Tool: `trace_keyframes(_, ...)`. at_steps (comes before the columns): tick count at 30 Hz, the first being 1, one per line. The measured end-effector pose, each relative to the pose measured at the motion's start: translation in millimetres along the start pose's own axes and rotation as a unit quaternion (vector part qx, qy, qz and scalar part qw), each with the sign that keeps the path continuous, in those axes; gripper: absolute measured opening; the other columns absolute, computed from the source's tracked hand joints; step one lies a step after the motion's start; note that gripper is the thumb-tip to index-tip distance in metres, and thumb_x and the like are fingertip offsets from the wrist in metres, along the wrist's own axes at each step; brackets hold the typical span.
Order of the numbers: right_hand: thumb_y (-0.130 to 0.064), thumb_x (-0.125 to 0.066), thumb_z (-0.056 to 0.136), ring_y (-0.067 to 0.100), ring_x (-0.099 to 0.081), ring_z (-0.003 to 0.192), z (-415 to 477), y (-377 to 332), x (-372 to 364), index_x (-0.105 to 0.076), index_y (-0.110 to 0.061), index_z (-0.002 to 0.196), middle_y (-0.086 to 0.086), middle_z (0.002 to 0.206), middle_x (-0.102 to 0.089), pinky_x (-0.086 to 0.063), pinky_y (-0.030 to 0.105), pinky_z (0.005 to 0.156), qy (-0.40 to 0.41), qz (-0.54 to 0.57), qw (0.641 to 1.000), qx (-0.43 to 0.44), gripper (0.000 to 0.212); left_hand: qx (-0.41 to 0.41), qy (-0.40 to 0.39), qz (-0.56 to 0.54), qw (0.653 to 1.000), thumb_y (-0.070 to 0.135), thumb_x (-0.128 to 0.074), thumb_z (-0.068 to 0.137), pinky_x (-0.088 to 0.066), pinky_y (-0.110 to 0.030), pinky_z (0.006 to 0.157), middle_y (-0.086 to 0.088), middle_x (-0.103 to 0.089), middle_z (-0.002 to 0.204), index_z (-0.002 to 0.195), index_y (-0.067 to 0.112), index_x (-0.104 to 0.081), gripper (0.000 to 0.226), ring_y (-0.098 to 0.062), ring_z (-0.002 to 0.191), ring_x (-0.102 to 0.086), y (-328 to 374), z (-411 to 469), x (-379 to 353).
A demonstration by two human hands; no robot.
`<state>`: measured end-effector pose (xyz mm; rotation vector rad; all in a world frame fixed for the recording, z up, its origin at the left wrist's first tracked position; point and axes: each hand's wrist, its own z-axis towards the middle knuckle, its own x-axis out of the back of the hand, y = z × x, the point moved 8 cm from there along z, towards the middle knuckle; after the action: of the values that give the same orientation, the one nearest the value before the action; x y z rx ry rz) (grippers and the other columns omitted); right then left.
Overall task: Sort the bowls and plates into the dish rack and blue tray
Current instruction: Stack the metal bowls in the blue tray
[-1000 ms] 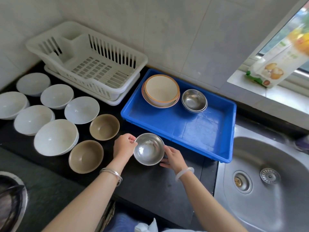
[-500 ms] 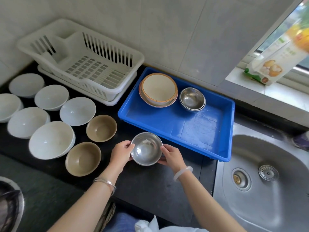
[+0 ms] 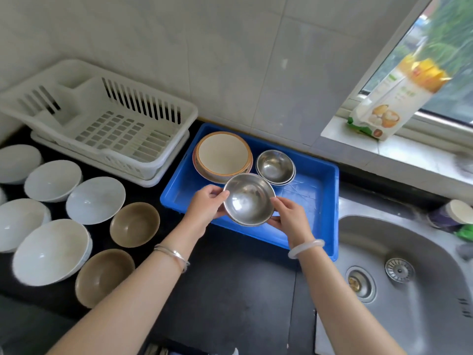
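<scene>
**Over the blue tray: a steel bowl held in both hands**

Above the near half of the blue tray [image 3: 317,206], you hold a steel bowl [image 3: 248,199] upright, mouth up. Your left hand [image 3: 207,204] pinches its left rim with thumb and fingers; your right hand [image 3: 289,216] cups the right side from below. Whether the bowl touches the tray floor cannot be told. In the tray's far half sit a stack of cream plates with brown rims [image 3: 222,156] and, just beside it on the right, nested steel bowls [image 3: 275,167]. The white dish rack [image 3: 107,121] stands to the left of the tray, against the wall. On the dark table [image 3: 230,290], to your left, lie several white bowls [image 3: 95,200] and two brown bowls [image 3: 135,224], all mouth up. A steel sink [image 3: 409,278] lies to the right of the tray.
</scene>
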<state>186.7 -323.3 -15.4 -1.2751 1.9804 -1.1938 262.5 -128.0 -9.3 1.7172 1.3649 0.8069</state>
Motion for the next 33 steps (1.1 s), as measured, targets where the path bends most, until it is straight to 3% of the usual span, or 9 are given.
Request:
trace_keyframes(6, -0.016, -0.053, 0.093, 0.02, -0.067, 0.078, 56.0, -30.5, 47.7, -0.067, -0.005, 0.106, 0.012, 0.101, -0.066, -0.057, 0.019, 0.061, 0.056, -0.012, 0.998, 0.017, 0.022, -0.008, -0.019, -0.001, 1.0, 0.013, -0.053, 0.092, -0.055, -0.031, 0.079, -0.007, -0.064, 0.099, 0.098, 0.012, -0.06, 0.009, -0.023, 0.093, -0.064, 24.2, 47.8, -65.8)
trace_keyframes(9, -0.012, -0.051, 0.092, 0.019, -0.067, 0.069, 85.7, -35.9, 62.6, -0.066, -0.004, 0.107, 0.009, 0.094, -0.065, -0.055, 0.02, 0.057, 0.08, -0.023, 0.996, 0.016, 0.023, -0.015, -0.002, 0.031, 0.999, 0.012, -0.053, 0.091, -0.054, -0.042, 0.088, -0.009, -0.063, 0.095, 0.099, 0.008, -0.063, 0.013, -0.028, 0.093, -0.063, 32.2, 72.2, -89.1)
trace_keyframes(11, -0.011, -0.05, 0.091, 0.022, -0.067, 0.073, 103.3, -36.6, 69.8, -0.067, -0.005, 0.106, 0.007, 0.09, -0.064, -0.056, 0.026, 0.064, 0.099, -0.043, 0.994, 0.014, 0.023, -0.023, 0.01, 0.065, 0.998, 0.012, -0.053, 0.09, -0.052, -0.048, 0.091, -0.013, -0.065, 0.099, 0.104, 0.007, -0.064, 0.019, -0.034, 0.099, -0.063, 36.5, 86.0, -100.3)
trace_keyframes(14, -0.01, -0.05, 0.091, 0.029, -0.068, 0.083, 123.2, -37.2, 71.6, -0.068, -0.016, 0.082, 0.007, 0.084, -0.066, -0.057, 0.033, 0.072, 0.112, -0.06, 0.992, 0.013, 0.021, -0.052, 0.037, 0.148, 0.987, 0.012, -0.053, 0.09, -0.052, -0.044, 0.089, -0.015, -0.067, 0.108, 0.108, 0.005, -0.063, 0.022, -0.033, 0.099, -0.061, 41.6, 102.6, -109.6)
trace_keyframes(16, -0.01, -0.05, 0.09, 0.026, -0.068, 0.078, 132.3, -38.5, 70.9, -0.067, -0.019, 0.074, 0.007, 0.08, -0.067, -0.057, 0.031, 0.071, 0.12, -0.082, 0.989, 0.019, 0.026, -0.071, 0.062, 0.187, 0.978, 0.01, -0.054, 0.089, -0.051, -0.039, 0.085, -0.011, -0.068, 0.109, 0.109, 0.007, -0.063, 0.023, -0.03, 0.1, -0.061, 43.7, 108.7, -111.3)
trace_keyframes(22, -0.013, -0.048, 0.092, 0.014, -0.065, 0.064, 148.4, -40.3, 72.7, -0.07, -0.008, 0.096, 0.008, 0.083, -0.068, -0.058, 0.033, 0.075, 0.155, -0.142, 0.977, 0.032, 0.023, -0.11, 0.093, 0.249, 0.958, 0.009, -0.051, 0.09, -0.048, -0.034, 0.077, -0.009, -0.065, 0.11, 0.113, 0.011, -0.058, 0.025, -0.028, 0.1, -0.059, 40.6, 114.6, -123.0)
trace_keyframes(26, -0.012, -0.047, 0.091, 0.02, -0.065, 0.066, 150.9, -41.0, 71.7, -0.07, -0.002, 0.09, 0.012, 0.078, -0.068, -0.057, 0.036, 0.076, 0.162, -0.171, 0.971, 0.044, 0.026, -0.105, 0.1, 0.287, 0.947, 0.009, -0.051, 0.09, -0.051, -0.042, 0.087, -0.011, -0.062, 0.114, 0.117, 0.011, -0.054, 0.028, -0.029, 0.105, -0.058, 33.6, 117.9, -129.7)
trace_keyframes(33, -0.015, -0.045, 0.093, 0.032, -0.062, 0.096, 146.3, -39.6, 66.0, -0.07, -0.009, 0.103, 0.02, 0.101, -0.069, -0.045, 0.034, 0.071, 0.164, -0.237, 0.955, 0.068, 0.028, -0.115, 0.109, 0.28, 0.947, 0.01, -0.051, 0.091, -0.044, -0.036, 0.097, -0.011, -0.053, 0.133, 0.131, 0.01, -0.045, 0.041, -0.028, 0.122, -0.05, 24.3, 117.4, -128.9)
